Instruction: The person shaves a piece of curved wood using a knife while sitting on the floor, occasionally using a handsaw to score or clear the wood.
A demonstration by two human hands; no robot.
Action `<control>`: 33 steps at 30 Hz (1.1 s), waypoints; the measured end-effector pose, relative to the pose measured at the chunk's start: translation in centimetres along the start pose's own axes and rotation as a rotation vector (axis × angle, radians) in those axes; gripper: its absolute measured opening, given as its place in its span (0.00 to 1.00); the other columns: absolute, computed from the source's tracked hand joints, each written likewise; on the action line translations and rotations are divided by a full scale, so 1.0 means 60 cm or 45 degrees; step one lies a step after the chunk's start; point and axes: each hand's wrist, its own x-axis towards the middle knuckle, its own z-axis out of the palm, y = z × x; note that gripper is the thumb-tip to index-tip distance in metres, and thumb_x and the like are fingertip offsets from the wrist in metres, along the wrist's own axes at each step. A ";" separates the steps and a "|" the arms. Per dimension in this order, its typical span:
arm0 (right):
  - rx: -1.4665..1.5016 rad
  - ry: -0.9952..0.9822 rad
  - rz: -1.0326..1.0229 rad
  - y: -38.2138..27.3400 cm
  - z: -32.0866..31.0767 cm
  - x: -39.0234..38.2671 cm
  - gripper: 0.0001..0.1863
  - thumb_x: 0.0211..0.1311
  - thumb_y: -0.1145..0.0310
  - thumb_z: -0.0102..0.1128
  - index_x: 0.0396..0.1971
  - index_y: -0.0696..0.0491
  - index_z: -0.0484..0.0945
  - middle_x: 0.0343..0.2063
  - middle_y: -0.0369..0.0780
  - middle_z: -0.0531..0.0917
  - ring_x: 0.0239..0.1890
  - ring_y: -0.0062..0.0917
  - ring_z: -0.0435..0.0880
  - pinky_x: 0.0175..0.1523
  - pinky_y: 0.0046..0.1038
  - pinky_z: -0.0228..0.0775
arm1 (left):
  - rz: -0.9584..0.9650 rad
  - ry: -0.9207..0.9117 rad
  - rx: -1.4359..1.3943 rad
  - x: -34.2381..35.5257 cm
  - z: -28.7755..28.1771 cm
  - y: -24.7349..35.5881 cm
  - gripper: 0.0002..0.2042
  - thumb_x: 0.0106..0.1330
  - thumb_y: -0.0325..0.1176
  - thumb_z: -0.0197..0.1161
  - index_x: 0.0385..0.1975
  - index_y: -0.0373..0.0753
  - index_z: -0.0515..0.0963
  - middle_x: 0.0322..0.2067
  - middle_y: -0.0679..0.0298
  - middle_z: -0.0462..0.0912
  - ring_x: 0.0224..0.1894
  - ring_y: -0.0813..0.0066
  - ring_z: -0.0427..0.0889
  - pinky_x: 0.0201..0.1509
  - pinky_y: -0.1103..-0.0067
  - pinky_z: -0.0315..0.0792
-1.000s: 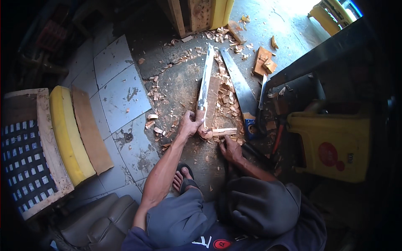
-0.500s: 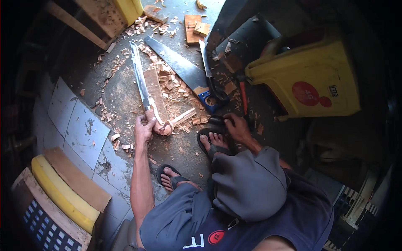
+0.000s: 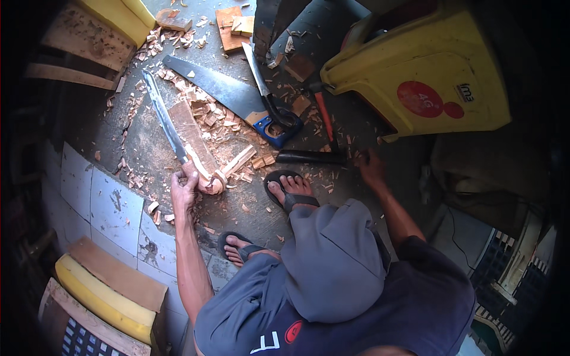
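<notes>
The thumb and fingers of the left hand pinch the wooden handle of a long blade, which slants away over the floor beside a brown plank, while the right hand is near the end of a black tube, its fingers too dim to tell if spread or closed. Beyond the plank lie wood chips, a handsaw, a smaller knife and, farther out, 2 stacked wood blocks.

The saw lies right of the long knife and left of the hammer, the stool farther right.
</notes>
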 end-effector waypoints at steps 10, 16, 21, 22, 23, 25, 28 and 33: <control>0.046 -0.433 -0.038 -0.004 0.048 -0.060 0.23 0.72 0.56 0.54 0.57 0.57 0.77 0.50 0.57 0.83 0.58 0.51 0.81 0.59 0.43 0.73 | 0.000 0.035 -0.054 -0.019 0.003 0.027 0.22 0.63 0.38 0.74 0.49 0.30 0.75 0.36 0.57 0.84 0.35 0.74 0.82 0.40 0.77 0.76; 0.039 -0.832 -0.010 -0.064 0.098 -0.115 0.23 0.64 0.53 0.63 0.48 0.57 0.82 0.39 0.55 0.86 0.44 0.46 0.87 0.49 0.41 0.75 | -0.077 0.027 -0.083 -0.021 0.009 0.027 0.23 0.62 0.38 0.75 0.49 0.31 0.74 0.34 0.58 0.84 0.30 0.74 0.81 0.26 0.78 0.73; 0.226 -0.693 -0.129 -0.137 0.122 -0.133 0.21 0.61 0.51 0.65 0.37 0.57 0.82 0.33 0.46 0.85 0.36 0.40 0.85 0.42 0.40 0.73 | -0.005 0.047 -0.021 -0.021 0.004 0.023 0.22 0.64 0.38 0.73 0.50 0.33 0.72 0.36 0.60 0.82 0.29 0.76 0.81 0.24 0.81 0.75; 0.312 -0.619 -0.161 -0.134 0.131 -0.131 0.19 0.60 0.52 0.65 0.35 0.55 0.82 0.33 0.42 0.84 0.35 0.38 0.84 0.40 0.40 0.72 | -0.016 0.049 -0.035 -0.021 0.007 0.029 0.22 0.63 0.38 0.74 0.49 0.32 0.73 0.36 0.59 0.83 0.31 0.75 0.81 0.30 0.79 0.75; 0.356 -0.608 -0.197 -0.125 0.127 -0.132 0.19 0.59 0.52 0.65 0.35 0.55 0.82 0.33 0.42 0.84 0.35 0.38 0.84 0.40 0.40 0.72 | -0.026 0.049 -0.049 -0.022 0.012 0.036 0.22 0.61 0.38 0.75 0.48 0.32 0.74 0.36 0.59 0.84 0.33 0.73 0.82 0.36 0.77 0.76; 0.354 -0.705 -0.270 -0.157 0.099 -0.149 0.19 0.59 0.53 0.65 0.35 0.55 0.82 0.33 0.42 0.84 0.35 0.37 0.84 0.40 0.39 0.72 | -0.030 0.072 -0.044 -0.029 0.011 0.043 0.22 0.60 0.38 0.76 0.46 0.31 0.76 0.35 0.58 0.84 0.35 0.71 0.82 0.42 0.75 0.77; 0.219 -0.967 -0.457 -0.270 -0.037 -0.201 0.19 0.59 0.53 0.66 0.35 0.55 0.82 0.34 0.42 0.84 0.35 0.37 0.84 0.41 0.39 0.72 | 0.028 0.114 -0.038 -0.031 0.009 0.030 0.22 0.60 0.39 0.76 0.45 0.31 0.76 0.35 0.57 0.84 0.35 0.71 0.82 0.41 0.74 0.77; -0.031 -1.146 -0.805 -0.433 -0.205 -0.252 0.18 0.59 0.54 0.66 0.36 0.55 0.82 0.35 0.42 0.84 0.36 0.36 0.85 0.41 0.38 0.72 | 0.044 0.107 -0.067 -0.021 0.015 0.018 0.23 0.59 0.39 0.77 0.45 0.32 0.76 0.36 0.55 0.85 0.37 0.69 0.83 0.42 0.73 0.77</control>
